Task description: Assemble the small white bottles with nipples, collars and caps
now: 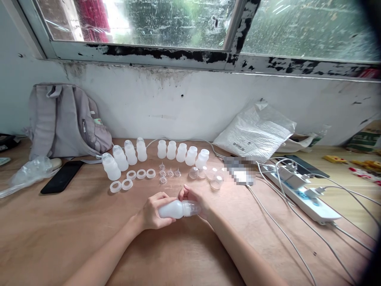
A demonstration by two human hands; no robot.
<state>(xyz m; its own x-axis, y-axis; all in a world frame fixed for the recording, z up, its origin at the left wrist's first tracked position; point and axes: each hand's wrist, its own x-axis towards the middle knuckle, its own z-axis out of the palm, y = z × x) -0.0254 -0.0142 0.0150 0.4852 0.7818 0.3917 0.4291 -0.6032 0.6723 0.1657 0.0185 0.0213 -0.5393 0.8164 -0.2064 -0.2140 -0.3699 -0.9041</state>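
Note:
A frosted white baby bottle (172, 209) with a clear cap (190, 208) lies sideways between my hands, above the table's front part. My left hand (153, 210) is wrapped round the bottle's body. Curled about the capped end is my right hand (201, 201), its palm against the cap and its fingers bent. Beyond them stand several uncapped bottles (181, 152), with several capped bottles (130, 153) to their left. White collar rings (141, 173) lie in front of the capped ones. Clear nipples (162, 173) sit in the middle, and clear dome caps (216, 181) are at the right.
A grey backpack (64, 123) leans on the wall at the left, behind a black phone (62, 177) and a clear plastic bag (31, 172). At the right are a white power strip (309, 200), trailing cables (279, 234) and a white plastic mailer (256, 129).

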